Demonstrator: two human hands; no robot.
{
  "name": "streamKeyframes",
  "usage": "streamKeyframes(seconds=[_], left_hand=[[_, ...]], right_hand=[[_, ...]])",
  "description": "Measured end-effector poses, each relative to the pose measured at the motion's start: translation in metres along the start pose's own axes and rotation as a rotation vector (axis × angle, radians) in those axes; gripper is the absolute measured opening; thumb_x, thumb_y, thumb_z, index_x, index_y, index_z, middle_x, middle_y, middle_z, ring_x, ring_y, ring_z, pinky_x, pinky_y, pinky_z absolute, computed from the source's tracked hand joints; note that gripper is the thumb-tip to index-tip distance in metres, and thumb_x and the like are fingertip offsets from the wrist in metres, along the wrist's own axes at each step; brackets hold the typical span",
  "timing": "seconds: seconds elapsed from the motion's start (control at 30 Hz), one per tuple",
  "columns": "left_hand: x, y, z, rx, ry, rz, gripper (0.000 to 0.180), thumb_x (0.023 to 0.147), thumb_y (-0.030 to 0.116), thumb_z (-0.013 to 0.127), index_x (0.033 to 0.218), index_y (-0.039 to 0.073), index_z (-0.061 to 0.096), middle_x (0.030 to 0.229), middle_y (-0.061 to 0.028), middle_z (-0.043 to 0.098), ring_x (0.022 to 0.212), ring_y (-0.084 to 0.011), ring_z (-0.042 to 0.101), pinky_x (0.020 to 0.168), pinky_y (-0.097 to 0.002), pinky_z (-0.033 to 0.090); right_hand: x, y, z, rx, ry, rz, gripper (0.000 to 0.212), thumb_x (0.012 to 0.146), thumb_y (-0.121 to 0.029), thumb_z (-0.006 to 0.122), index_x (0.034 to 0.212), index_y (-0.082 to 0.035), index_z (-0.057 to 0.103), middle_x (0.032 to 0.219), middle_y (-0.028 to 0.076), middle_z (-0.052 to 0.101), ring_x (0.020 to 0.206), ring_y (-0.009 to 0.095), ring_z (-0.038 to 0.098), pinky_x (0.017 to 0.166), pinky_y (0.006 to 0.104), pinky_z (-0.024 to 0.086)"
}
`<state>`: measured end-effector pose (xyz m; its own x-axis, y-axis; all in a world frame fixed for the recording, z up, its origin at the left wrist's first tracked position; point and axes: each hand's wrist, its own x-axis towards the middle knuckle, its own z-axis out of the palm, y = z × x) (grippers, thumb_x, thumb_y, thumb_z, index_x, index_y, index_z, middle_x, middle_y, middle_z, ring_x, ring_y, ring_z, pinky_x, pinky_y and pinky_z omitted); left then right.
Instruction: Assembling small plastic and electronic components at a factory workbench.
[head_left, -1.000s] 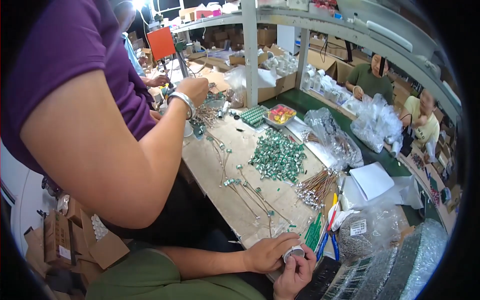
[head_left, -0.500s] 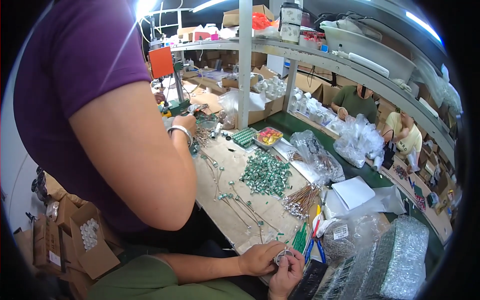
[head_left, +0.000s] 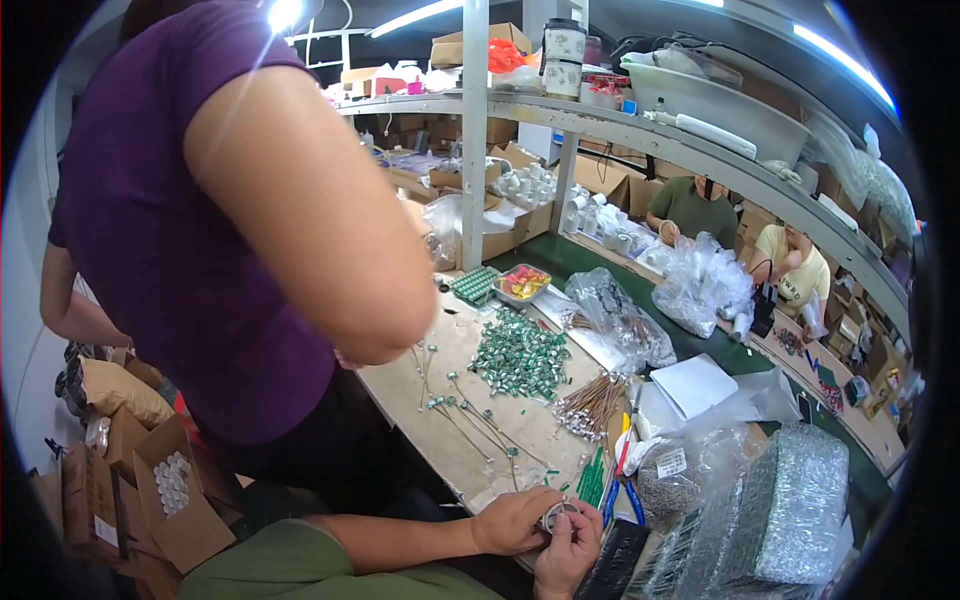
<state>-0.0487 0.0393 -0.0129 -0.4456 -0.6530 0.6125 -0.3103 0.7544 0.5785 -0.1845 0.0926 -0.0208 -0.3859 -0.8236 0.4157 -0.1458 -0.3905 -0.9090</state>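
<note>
Low at the table's near edge, my left hand [head_left: 508,521] and my right hand [head_left: 568,556] meet around a small round, silvery ring-shaped part [head_left: 556,514]. Fingers of both hands are closed on it; its underside is hidden by them. Just beyond lie several narrow green strips [head_left: 592,478] and a pair of blue-handled pliers [head_left: 625,500]. A heap of small green circuit boards [head_left: 520,352] sits farther up the table. Thin brown wires with small boards on their ends [head_left: 478,425] are spread to its near left, and a bundle of brown wires [head_left: 590,405] lies at its right.
A person in a purple shirt [head_left: 190,220] stands close at the left, one arm over the table. At right are bubble-wrapped stacks [head_left: 800,500], a black block [head_left: 614,560] and a bag of parts [head_left: 620,325]. A metal shelf post [head_left: 474,150] rises behind. Two people sit across.
The person in purple has straightened and drawn the arm back from the far left of the table. The view has shifted slightly. My hands keep the ring-shaped part between them.
</note>
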Motion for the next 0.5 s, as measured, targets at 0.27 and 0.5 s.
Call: streamKeyframes(seconds=[0.27, 0.5], left_hand=[[0.002, 0.004, 0.0, 0.012, -0.019, -0.017, 0.058, 0.075, 0.011, 0.083, 0.129, 0.005, 0.063, 0.109, -0.0122, 0.071, 0.086, -0.0346, 0.07, 0.072, -0.0378, 0.057], [0.002, 0.007, -0.001, 0.01, 0.015, -0.012, 0.055, 0.076, 0.013, 0.084, 0.127, 0.007, 0.064, 0.106, -0.0103, 0.072, 0.082, -0.0333, 0.07, 0.071, -0.038, 0.056]], right_hand=[[0.003, -0.003, 0.0, 0.014, 0.038, 0.033, 0.003, 0.095, -0.002, 0.066, 0.096, 0.0, 0.069, 0.119, 0.015, 0.066, 0.107, 0.028, 0.061, 0.1, 0.0375, 0.049], [0.003, -0.014, 0.001, 0.007, 0.037, 0.034, 0.003, 0.094, -0.003, 0.068, 0.094, 0.0, 0.069, 0.117, 0.015, 0.067, 0.106, 0.028, 0.062, 0.099, 0.0373, 0.049]])
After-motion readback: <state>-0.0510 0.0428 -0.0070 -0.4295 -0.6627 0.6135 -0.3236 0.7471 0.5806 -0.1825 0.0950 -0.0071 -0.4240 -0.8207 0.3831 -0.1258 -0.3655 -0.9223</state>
